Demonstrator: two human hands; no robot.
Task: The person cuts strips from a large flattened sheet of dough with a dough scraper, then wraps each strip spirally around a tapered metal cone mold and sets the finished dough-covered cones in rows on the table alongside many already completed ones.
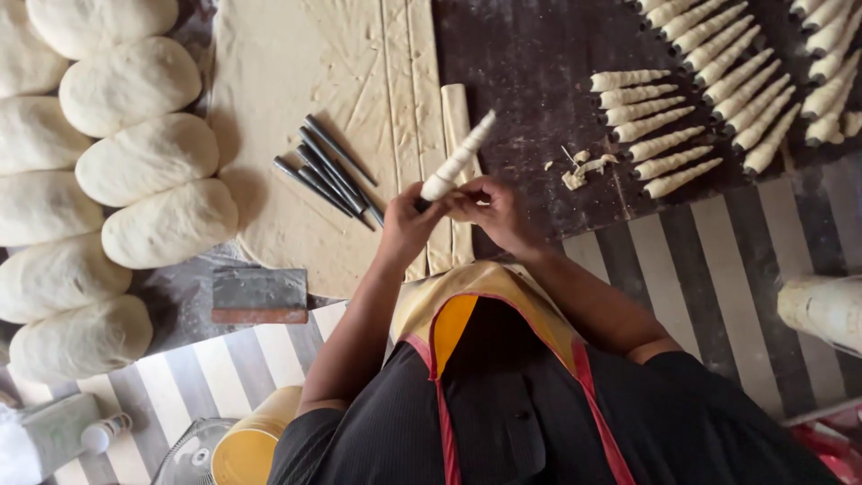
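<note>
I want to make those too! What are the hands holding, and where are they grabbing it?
Both hands hold one dough-wrapped cone at its wide lower end: the left hand grips the base, and the right hand pinches beside it with its fingers.

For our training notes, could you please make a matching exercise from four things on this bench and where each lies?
1. dough loaves
2. bare metal cones
3. wrapped dough cones
4. dough scraper

a. rows at upper right
b. near edge, below the dough sheet
c. piled at far left
d. loose on the dough sheet

Pairs: 1-c, 2-d, 3-a, 4-b
</note>
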